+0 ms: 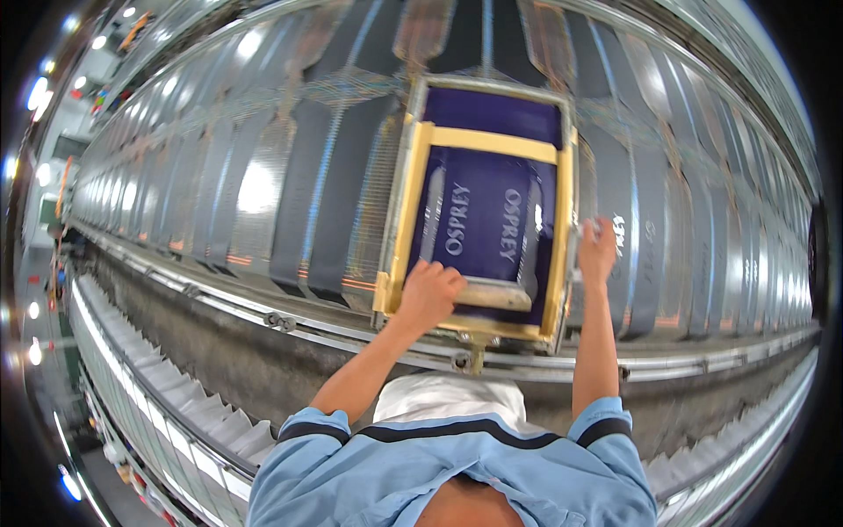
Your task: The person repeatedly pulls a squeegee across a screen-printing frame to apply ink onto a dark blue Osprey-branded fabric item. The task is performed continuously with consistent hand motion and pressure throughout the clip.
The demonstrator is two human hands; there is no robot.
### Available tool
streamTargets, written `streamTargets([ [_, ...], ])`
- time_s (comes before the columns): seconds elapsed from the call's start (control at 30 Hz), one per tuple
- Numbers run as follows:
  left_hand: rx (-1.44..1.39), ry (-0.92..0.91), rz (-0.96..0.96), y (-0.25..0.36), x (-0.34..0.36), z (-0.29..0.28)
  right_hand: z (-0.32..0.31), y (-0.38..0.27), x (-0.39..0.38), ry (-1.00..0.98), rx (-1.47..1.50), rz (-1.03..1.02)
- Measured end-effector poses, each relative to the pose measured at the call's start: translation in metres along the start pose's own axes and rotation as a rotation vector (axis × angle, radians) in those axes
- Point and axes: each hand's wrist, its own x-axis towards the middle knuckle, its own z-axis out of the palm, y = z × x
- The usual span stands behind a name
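A screen printing frame [407, 220] with a yellow-taped border and dark purple mesh lies in front of me, with pale lettering on its mesh. Near the frame's lower end, my left hand [430, 295] is closed on the left end of a squeegee [493, 296], a light-coloured bar lying crosswise on the mesh. My right hand [597, 252] is just outside the frame's right edge, its fingers curled in. What those fingers hold, if anything, I cannot make out.
Dark flat fabric pieces [299, 193] lie in a row along the long table on both sides of the frame. A metal rail [272, 321] runs along the table's near edge. White crumpled material [193, 386] hangs below at the left. Printed pieces [650, 237] lie to the right.
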Motion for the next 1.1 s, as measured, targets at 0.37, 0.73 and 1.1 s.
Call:
streamTargets([
  [0.37,-0.044,0.074,-0.073,-0.047,-0.031,-0.044,0.030,-0.051,-0.017,-0.135,0.240,0.046],
  [0.73,0.026,0.173,-0.009,-0.275,-0.177,-0.148,0.194,-0.265,-0.170,-0.118,0.446,0.036],
  [1.1,0.100,0.171,0.102,-0.292,-0.229,-0.121,0.219,-0.266,-0.169,-0.106,0.199,0.032],
])
